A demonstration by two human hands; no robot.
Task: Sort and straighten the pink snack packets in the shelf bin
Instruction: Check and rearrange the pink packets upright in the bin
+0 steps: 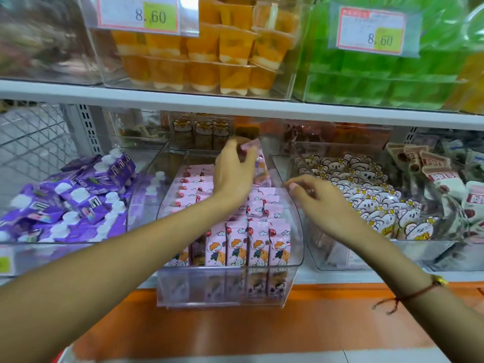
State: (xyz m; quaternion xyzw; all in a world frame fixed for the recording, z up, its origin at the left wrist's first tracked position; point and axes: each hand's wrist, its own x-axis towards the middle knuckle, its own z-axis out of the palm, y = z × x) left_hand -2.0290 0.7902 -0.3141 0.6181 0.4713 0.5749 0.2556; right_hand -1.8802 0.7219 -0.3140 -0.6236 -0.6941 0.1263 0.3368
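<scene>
White shelf board [235, 106] spanning above the grip, grey slotted upright [87, 127] and wire mesh backing [31, 137] seen to its left, orange floor band [235, 326] laid below, everything evenly and brightly lit

A white lower shelf [366, 277] with an orange front edge is carrying 3 clear bins side by side. The left bin [65, 251] is holding purple pouches with white caps. The middle bin [225, 286] is jutting past the shelf edge and holding pink packets. The right bin [340, 260] is holding white cartoon packets. Above, the upper shelf [157, 98] is bearing a clear box of orange cups [199, 56] and a box of green packs [387, 74].
</scene>
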